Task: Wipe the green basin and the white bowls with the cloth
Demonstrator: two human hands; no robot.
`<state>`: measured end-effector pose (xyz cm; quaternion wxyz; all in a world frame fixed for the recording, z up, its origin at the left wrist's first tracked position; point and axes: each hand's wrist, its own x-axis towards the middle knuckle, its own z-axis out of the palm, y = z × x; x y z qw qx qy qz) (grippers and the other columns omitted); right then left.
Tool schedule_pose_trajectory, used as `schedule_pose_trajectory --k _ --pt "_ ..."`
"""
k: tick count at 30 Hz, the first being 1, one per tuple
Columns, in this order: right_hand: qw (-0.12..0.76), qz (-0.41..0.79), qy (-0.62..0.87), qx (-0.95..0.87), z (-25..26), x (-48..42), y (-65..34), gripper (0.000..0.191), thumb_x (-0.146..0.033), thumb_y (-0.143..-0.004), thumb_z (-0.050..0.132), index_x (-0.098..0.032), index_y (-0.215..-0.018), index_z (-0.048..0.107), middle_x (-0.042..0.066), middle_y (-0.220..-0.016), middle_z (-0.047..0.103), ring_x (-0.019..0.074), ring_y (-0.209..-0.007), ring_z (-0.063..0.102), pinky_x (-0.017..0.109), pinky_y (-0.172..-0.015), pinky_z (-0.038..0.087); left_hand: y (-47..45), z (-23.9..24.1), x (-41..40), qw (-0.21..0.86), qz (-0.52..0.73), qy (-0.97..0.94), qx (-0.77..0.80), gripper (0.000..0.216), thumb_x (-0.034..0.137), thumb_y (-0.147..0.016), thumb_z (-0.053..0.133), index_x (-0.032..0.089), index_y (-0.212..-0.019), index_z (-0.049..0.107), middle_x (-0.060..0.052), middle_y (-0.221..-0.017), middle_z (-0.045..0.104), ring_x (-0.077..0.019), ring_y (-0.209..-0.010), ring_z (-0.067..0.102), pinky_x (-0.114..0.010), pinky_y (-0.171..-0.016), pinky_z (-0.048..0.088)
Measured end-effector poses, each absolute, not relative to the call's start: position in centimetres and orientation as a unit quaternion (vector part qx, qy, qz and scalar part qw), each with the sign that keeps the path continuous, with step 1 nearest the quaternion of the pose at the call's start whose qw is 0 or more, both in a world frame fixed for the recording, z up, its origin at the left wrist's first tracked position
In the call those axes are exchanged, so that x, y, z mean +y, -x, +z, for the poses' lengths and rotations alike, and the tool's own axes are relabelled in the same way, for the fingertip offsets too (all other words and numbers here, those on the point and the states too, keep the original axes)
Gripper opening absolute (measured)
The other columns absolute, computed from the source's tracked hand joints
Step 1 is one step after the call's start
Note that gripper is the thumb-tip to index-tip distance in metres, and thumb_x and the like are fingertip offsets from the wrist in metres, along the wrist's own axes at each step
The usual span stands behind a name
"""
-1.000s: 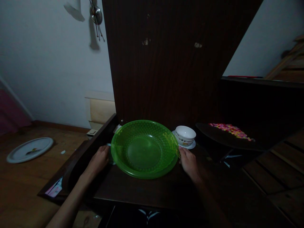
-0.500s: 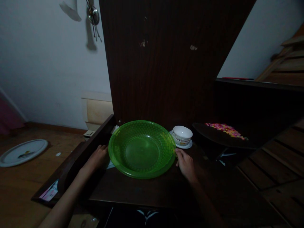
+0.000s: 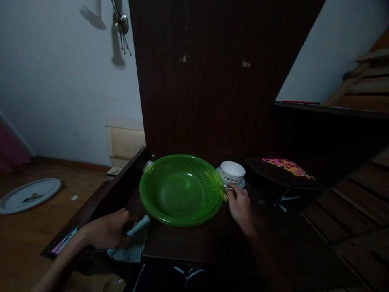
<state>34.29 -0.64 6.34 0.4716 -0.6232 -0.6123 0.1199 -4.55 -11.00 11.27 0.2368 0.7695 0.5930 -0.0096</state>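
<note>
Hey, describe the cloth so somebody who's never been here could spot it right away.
Find the dark table with the wide green basin on it. Near the table's front edge, left of the basin, the left hand holds the cloth. It's the limp, pale blue-green thing, unlike the rigid, bright green basin.

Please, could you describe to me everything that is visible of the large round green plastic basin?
The large round green plastic basin looks glossy and slightly translucent. It has a smooth rim, a sloping wall with a small repeated texture, yellowish decorative patches on the wall, and a flat circular bottom. It stands upright, open side up, on the dark brown wooden tabletop. The person's bare right hand is beside its right rim; whether they touch is unclear.
</note>
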Motion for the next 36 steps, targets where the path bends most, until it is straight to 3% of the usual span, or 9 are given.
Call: schedule_pose_trajectory --k 6,11,15,19,24,28,32,34,36 --pt "0.491 0.185 0.499 -0.689 9.0 -2.3 -31.2 0.032 -0.046 -0.085 0.056 -0.022 -0.097 0.073 0.01 -0.107 0.073 0.0279 -0.107 0.062 0.043 -0.099 0.044 2.0 15.6 -11.4 0.386 0.051 -0.806 0.446 0.023 0.017 -0.061 0.06 0.019 -0.083 0.063 0.003 -0.072 0.058 -0.0133 -0.065 0.049 -0.021 -0.055 0.037" --pt "0.414 0.584 0.249 -0.653 10.7 -4.0 -28.0 0.048 -0.062 -0.09 0.055 -0.022 -0.112 0.072 0.009 -0.113 0.074 0.0261 -0.107 0.067 0.041 -0.095 0.05 -0.8 16.3 -8.3 0.475 0.211 -0.762 0.386 0.021 0.028 -0.077 0.066 0.017 -0.094 0.062 0.005 -0.067 0.052 -0.0103 -0.06 0.045 -0.019 -0.052 0.034" --pt "0.419 0.689 0.21 -0.553 10.6 -4.1 -26.2 0.055 -0.071 -0.077 0.066 -0.022 -0.099 0.075 0.009 -0.097 0.077 0.0259 -0.095 0.071 0.039 -0.087 0.054 -3.1 15.9 -5.5 0.501 0.331 -0.698 0.389 0.028 0.036 -0.078 0.07 0.016 -0.095 0.059 0.005 -0.067 0.056 -0.0102 -0.059 0.048 -0.02 -0.054 0.037" --pt "0.463 0.658 0.279 -0.524 10.3 -3.1 -25.1 0.048 -0.052 -0.063 0.086 -0.018 -0.095 0.075 0.007 -0.089 0.077 0.0247 -0.085 0.073 0.039 -0.085 0.056 -4.8 15.2 -3.4 0.453 0.397 -0.683 0.413 0.029 0.035 -0.074 0.073 0.016 -0.094 0.062 0.004 -0.065 0.059 -0.0114 -0.058 0.053 -0.021 -0.053 0.039" --pt "0.488 0.51 0.381 -0.597 9.6 -1.2 -25.9 0.046 -0.051 -0.066 0.08 -0.014 -0.093 0.074 0.011 -0.091 0.078 0.0271 -0.085 0.073 0.04 -0.077 0.057 -4.3 14.3 -0.8 0.385 0.428 -0.684 0.448 0.039 0.045 -0.072 0.073 0.018 -0.099 0.065 -0.001 -0.071 0.07 -0.018 -0.065 0.064 -0.029 -0.062 0.05" --pt "0.494 0.418 0.432 -0.628 9.1 0.1 -28.4 0.037 -0.049 -0.07 0.075 -0.015 -0.083 0.074 0.01 -0.083 0.077 0.0263 -0.077 0.071 0.038 -0.069 0.055 -0.8 13.2 2.3 0.256 0.491 -0.607 0.57 0.035 0.048 -0.071 0.07 0.021 -0.092 0.067 -0.008 -0.096 0.075 -0.0279 -0.095 0.068 -0.039 -0.087 0.051" --pt "0.507 0.331 0.48 -0.635 8.5 1.1 -31.0 0.03 -0.044 -0.073 0.071 -0.015 -0.082 0.074 0.009 -0.08 0.076 0.0264 -0.075 0.068 0.038 -0.071 0.052 3.1 11.3 4.8 0.248 0.506 -0.533 0.632 0.033 0.038 -0.059 0.075 0.022 -0.086 0.064 -0.012 -0.109 0.073 -0.0364 -0.121 0.058 -0.043 -0.097 0.046" --pt "0.509 0.303 0.493 -0.637 8.2 1.3 -31.7 0.03 -0.044 -0.073 0.069 -0.016 -0.083 0.075 0.009 -0.082 0.076 0.0267 -0.076 0.068 0.038 -0.072 0.052 4.1 10.2 5.4 0.291 0.497 -0.506 0.642 0.033 0.035 -0.055 0.074 0.02 -0.083 0.065 -0.013 -0.099 0.075 -0.0377 -0.112 0.063 -0.044 -0.09 0.05" --pt "0.507 0.285 0.501 -0.641 7.8 1.5 -31.9 0.031 -0.045 -0.073 0.068 -0.016 -0.082 0.075 0.008 -0.082 0.077 0.0271 -0.076 0.068 0.038 -0.071 0.052 4.5 9.1 5.6 0.36 0.481 -0.489 0.633 0.034 0.034 -0.053 0.073 0.017 -0.082 0.067 -0.012 -0.084 0.075 -0.036 -0.09 0.07 -0.043 -0.076 0.055"
